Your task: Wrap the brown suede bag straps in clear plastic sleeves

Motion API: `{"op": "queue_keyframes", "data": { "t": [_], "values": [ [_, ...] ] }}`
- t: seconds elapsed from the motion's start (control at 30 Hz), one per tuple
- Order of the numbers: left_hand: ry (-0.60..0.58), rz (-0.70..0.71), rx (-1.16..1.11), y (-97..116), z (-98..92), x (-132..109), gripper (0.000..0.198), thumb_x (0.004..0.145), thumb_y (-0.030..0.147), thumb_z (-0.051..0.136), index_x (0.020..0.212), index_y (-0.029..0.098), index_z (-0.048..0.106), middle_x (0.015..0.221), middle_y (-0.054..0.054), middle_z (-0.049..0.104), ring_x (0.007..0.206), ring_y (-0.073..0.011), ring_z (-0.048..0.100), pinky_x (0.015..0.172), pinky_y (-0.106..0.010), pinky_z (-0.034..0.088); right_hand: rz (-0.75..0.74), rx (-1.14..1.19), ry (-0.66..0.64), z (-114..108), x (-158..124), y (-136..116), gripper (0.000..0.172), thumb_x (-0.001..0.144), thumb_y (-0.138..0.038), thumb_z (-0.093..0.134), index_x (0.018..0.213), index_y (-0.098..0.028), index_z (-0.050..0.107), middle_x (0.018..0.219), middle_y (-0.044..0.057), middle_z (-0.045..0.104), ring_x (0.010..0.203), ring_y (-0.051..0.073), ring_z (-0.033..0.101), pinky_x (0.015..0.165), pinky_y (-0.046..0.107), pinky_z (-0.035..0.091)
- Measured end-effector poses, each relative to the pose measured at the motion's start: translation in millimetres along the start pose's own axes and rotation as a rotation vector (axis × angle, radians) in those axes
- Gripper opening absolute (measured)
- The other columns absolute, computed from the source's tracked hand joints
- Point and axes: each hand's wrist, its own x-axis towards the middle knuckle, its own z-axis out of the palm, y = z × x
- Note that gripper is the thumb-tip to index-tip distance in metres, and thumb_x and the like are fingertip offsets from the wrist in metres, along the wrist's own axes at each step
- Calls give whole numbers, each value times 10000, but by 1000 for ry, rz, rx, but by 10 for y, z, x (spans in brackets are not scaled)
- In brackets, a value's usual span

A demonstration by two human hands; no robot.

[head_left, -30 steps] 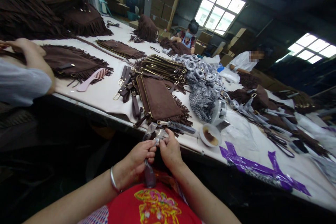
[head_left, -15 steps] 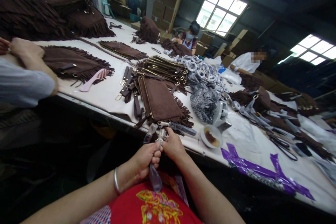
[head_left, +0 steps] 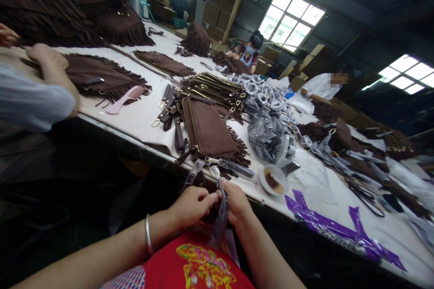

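Between my hands, just off the table edge, hangs a plastic-wrapped strap [head_left: 220, 216] with a wrapped clasp at its upper end. My right hand [head_left: 236, 201] is closed on the strap, thumb uppermost. Pinched against the strap's near side are the fingers of my left hand [head_left: 195, 205]; whether they grip it or only touch it is partly hidden. Beyond them on the table lies a brown suede bag [head_left: 212, 128] with fringe and a gold zipper. Another wrapped strap [head_left: 237, 168] lies along the bag's lower edge.
Stacked zippered pouches [head_left: 210, 86], wrapped strap coils [head_left: 261, 92], a tape dispenser [head_left: 287, 148] and a small bowl [head_left: 273, 179] crowd the table. A pink comb [head_left: 127, 99] lies left, near a co-worker's arm [head_left: 50, 67]. Purple tape [head_left: 339, 228] covers the right edge.
My left hand has shifted from gripping the wrapped strap to pinching at its side. My right hand now holds the strap, which hangs more to the right.
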Motion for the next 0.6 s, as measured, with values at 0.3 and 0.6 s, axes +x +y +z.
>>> {"op": "queue_keyframes", "data": {
  "t": [0.3,0.6],
  "values": [
    [-51,-311,-645,59,-42,175,332,673,435,695,795,139,607,599,60,472,455,-41,389,440,-159,322,344,258,-183,15,-22,-95,318,958,-423,405,764,-178,462,413,-121,293,300,31,180,333,152,164],
    [84,-395,-654,120,-42,286,319,612,398,698,600,170,474,489,96,368,391,-26,274,388,-156,214,120,36,-95,13,-15,53,387,776,-534,640,784,-186,472,420,-111,386,297,30,269,317,143,231]
  ]
}}
